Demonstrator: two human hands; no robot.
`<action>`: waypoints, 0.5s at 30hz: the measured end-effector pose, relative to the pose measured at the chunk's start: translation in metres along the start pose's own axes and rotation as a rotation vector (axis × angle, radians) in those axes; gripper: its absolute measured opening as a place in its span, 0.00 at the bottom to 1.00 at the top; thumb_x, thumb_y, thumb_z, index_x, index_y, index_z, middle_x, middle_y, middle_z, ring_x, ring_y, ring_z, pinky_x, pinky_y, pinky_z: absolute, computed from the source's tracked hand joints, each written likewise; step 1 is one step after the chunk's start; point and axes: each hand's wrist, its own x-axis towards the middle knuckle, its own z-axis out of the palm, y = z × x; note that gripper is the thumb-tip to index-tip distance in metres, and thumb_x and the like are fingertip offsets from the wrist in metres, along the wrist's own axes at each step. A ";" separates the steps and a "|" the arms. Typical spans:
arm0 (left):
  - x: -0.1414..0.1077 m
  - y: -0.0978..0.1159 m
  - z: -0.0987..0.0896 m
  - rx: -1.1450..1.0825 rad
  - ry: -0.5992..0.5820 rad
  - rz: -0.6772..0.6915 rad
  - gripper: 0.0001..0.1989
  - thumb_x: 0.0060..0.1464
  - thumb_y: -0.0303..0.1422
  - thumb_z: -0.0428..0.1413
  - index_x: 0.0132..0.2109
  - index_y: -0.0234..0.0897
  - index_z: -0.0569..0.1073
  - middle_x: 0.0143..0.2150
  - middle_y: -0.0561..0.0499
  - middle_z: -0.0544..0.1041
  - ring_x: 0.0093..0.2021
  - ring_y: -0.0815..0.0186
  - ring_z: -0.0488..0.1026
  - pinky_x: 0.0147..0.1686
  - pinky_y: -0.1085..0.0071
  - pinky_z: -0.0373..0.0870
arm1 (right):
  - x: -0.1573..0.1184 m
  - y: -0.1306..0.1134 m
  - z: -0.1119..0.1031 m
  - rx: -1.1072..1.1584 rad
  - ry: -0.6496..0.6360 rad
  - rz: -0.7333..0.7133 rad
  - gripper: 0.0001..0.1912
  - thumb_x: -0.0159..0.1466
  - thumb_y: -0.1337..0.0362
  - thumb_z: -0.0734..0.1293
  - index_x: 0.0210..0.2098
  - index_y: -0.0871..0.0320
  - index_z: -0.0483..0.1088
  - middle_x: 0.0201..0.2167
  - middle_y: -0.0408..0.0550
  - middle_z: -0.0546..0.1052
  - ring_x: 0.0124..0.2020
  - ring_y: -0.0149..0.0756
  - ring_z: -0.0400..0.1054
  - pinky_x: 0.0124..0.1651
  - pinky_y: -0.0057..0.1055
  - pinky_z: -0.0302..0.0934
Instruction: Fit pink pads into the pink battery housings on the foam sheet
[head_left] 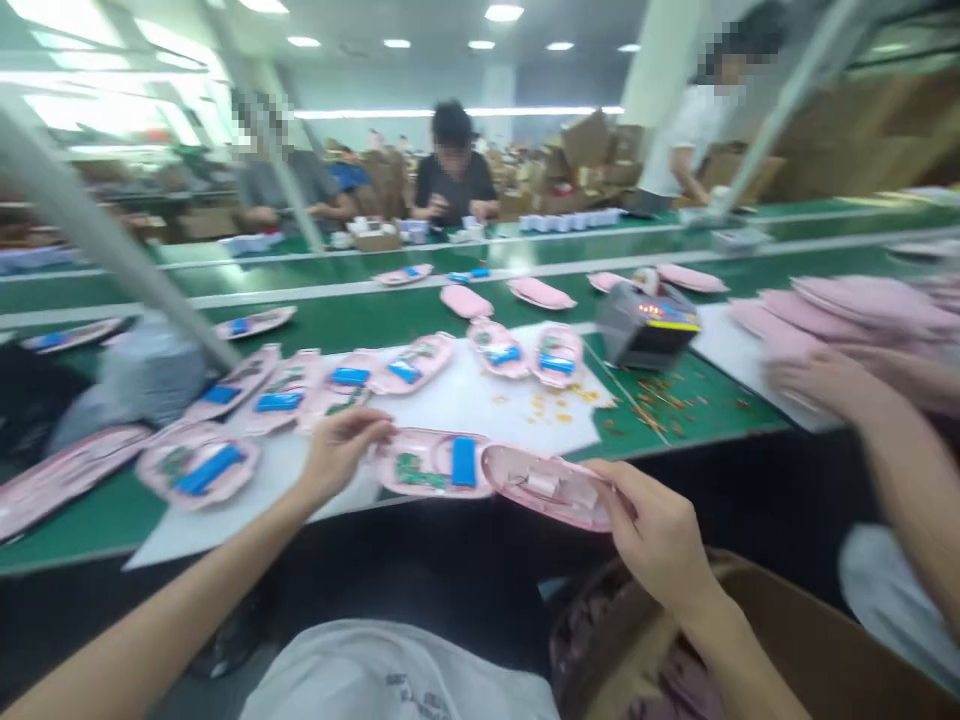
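My right hand (660, 530) grips the outer end of a pink plastic shell half (544, 485), its hollow inside facing up and a small white part in it. This half meets or overlaps the right end of a second pink casing half (390, 460), which bears a green circuit board (420, 472) and a blue battery (463, 462). Thumb and fingers of my left hand (341, 450) are pinched at that second half's upper left edge. Both halves are at the front edge of the green table (67, 545).
Several pink halves with blue batteries, one nearby (199, 465), lie on white sheets (420, 405). A grey device with a lit display (649, 325) stands right of centre, near orange scraps. At right, a neighbour's hands (817, 385) touch stacked pink shells (862, 305). An open carton (795, 620) stands below.
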 end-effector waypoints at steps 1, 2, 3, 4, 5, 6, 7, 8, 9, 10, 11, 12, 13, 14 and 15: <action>0.000 -0.003 -0.002 -0.040 -0.010 0.091 0.18 0.54 0.47 0.61 0.31 0.34 0.79 0.24 0.49 0.78 0.23 0.67 0.74 0.23 0.73 0.72 | 0.029 -0.012 0.025 0.015 0.007 -0.067 0.12 0.70 0.66 0.59 0.41 0.57 0.75 0.37 0.47 0.80 0.35 0.34 0.75 0.39 0.25 0.67; 0.001 -0.006 -0.003 -0.041 -0.014 0.198 0.14 0.57 0.42 0.60 0.32 0.35 0.79 0.28 0.48 0.79 0.26 0.67 0.75 0.26 0.73 0.73 | 0.053 -0.023 0.047 0.035 0.004 -0.106 0.12 0.70 0.65 0.60 0.41 0.58 0.75 0.36 0.47 0.80 0.34 0.34 0.75 0.37 0.26 0.67; 0.001 -0.009 -0.004 -0.009 0.008 0.297 0.10 0.59 0.39 0.60 0.34 0.37 0.80 0.33 0.47 0.80 0.31 0.66 0.77 0.30 0.72 0.75 | 0.072 -0.032 0.066 0.062 -0.017 -0.120 0.12 0.70 0.65 0.60 0.41 0.58 0.75 0.35 0.47 0.80 0.32 0.34 0.74 0.36 0.26 0.66; 0.002 -0.013 -0.005 0.044 0.051 0.374 0.07 0.59 0.35 0.60 0.34 0.39 0.81 0.38 0.46 0.79 0.38 0.64 0.77 0.35 0.70 0.76 | 0.086 -0.041 0.082 0.096 -0.053 -0.111 0.12 0.70 0.63 0.60 0.41 0.58 0.75 0.34 0.46 0.79 0.30 0.33 0.73 0.34 0.26 0.65; 0.003 -0.017 -0.006 0.092 0.099 0.416 0.05 0.59 0.33 0.61 0.35 0.40 0.81 0.43 0.45 0.78 0.44 0.62 0.76 0.39 0.68 0.77 | 0.097 -0.047 0.095 0.134 -0.098 -0.089 0.12 0.70 0.62 0.60 0.40 0.58 0.75 0.32 0.45 0.79 0.28 0.32 0.71 0.32 0.26 0.64; 0.004 -0.022 -0.007 0.117 0.141 0.420 0.04 0.59 0.31 0.61 0.35 0.41 0.81 0.47 0.45 0.76 0.49 0.60 0.74 0.43 0.65 0.77 | 0.104 -0.052 0.104 0.170 -0.143 -0.053 0.13 0.70 0.60 0.60 0.39 0.58 0.75 0.31 0.45 0.78 0.27 0.31 0.70 0.31 0.26 0.63; 0.004 -0.027 -0.007 0.108 0.162 0.395 0.04 0.58 0.30 0.61 0.35 0.42 0.81 0.50 0.45 0.74 0.52 0.59 0.72 0.46 0.63 0.76 | 0.109 -0.056 0.112 0.200 -0.173 -0.006 0.14 0.69 0.59 0.61 0.38 0.58 0.75 0.30 0.44 0.78 0.27 0.32 0.69 0.30 0.26 0.63; 0.005 -0.033 -0.007 0.058 0.161 0.346 0.04 0.58 0.29 0.61 0.35 0.41 0.81 0.51 0.45 0.74 0.52 0.59 0.72 0.48 0.62 0.76 | 0.113 -0.057 0.117 0.221 -0.189 0.045 0.14 0.69 0.56 0.61 0.37 0.58 0.75 0.29 0.45 0.78 0.27 0.32 0.69 0.30 0.26 0.62; 0.006 -0.038 -0.007 -0.033 0.144 0.265 0.03 0.57 0.29 0.62 0.35 0.40 0.80 0.49 0.45 0.74 0.50 0.60 0.74 0.47 0.62 0.77 | 0.115 -0.057 0.121 0.232 -0.197 0.096 0.15 0.68 0.54 0.62 0.37 0.58 0.75 0.30 0.45 0.78 0.28 0.33 0.70 0.30 0.26 0.62; 0.008 -0.042 -0.007 -0.156 0.112 0.149 0.01 0.55 0.30 0.63 0.36 0.39 0.78 0.47 0.46 0.75 0.45 0.61 0.76 0.43 0.64 0.78 | 0.117 -0.056 0.124 0.240 -0.205 0.145 0.17 0.67 0.52 0.63 0.37 0.58 0.75 0.31 0.46 0.78 0.30 0.34 0.70 0.31 0.27 0.62; 0.009 -0.046 -0.007 -0.293 0.076 0.002 0.06 0.53 0.31 0.65 0.38 0.38 0.76 0.44 0.47 0.75 0.39 0.63 0.78 0.37 0.66 0.78 | 0.119 -0.054 0.127 0.246 -0.226 0.191 0.18 0.66 0.51 0.63 0.37 0.59 0.75 0.31 0.47 0.78 0.31 0.36 0.71 0.32 0.28 0.63; 0.010 -0.048 -0.007 -0.423 0.040 -0.156 0.13 0.50 0.31 0.67 0.41 0.38 0.74 0.41 0.49 0.76 0.34 0.64 0.78 0.31 0.69 0.77 | 0.122 -0.052 0.129 0.245 -0.259 0.229 0.19 0.66 0.49 0.63 0.37 0.59 0.75 0.32 0.48 0.79 0.32 0.37 0.71 0.32 0.29 0.63; 0.012 -0.050 -0.006 -0.530 0.008 -0.304 0.19 0.46 0.31 0.69 0.43 0.38 0.70 0.39 0.50 0.76 0.30 0.65 0.77 0.26 0.72 0.76 | 0.124 -0.052 0.132 0.237 -0.295 0.250 0.20 0.66 0.48 0.63 0.37 0.59 0.75 0.33 0.49 0.79 0.33 0.38 0.72 0.34 0.30 0.64; 0.013 -0.050 -0.006 -0.603 -0.022 -0.421 0.24 0.44 0.30 0.69 0.45 0.38 0.67 0.38 0.51 0.76 0.28 0.66 0.77 0.23 0.74 0.74 | 0.128 -0.053 0.136 0.220 -0.327 0.253 0.20 0.66 0.48 0.62 0.38 0.58 0.75 0.35 0.49 0.79 0.35 0.40 0.72 0.37 0.32 0.65; 0.014 -0.049 -0.005 -0.640 -0.047 -0.492 0.26 0.42 0.29 0.69 0.46 0.38 0.66 0.37 0.51 0.76 0.27 0.66 0.77 0.22 0.75 0.73 | 0.132 -0.055 0.140 0.195 -0.351 0.238 0.20 0.65 0.48 0.62 0.40 0.58 0.75 0.37 0.50 0.79 0.38 0.41 0.73 0.40 0.33 0.65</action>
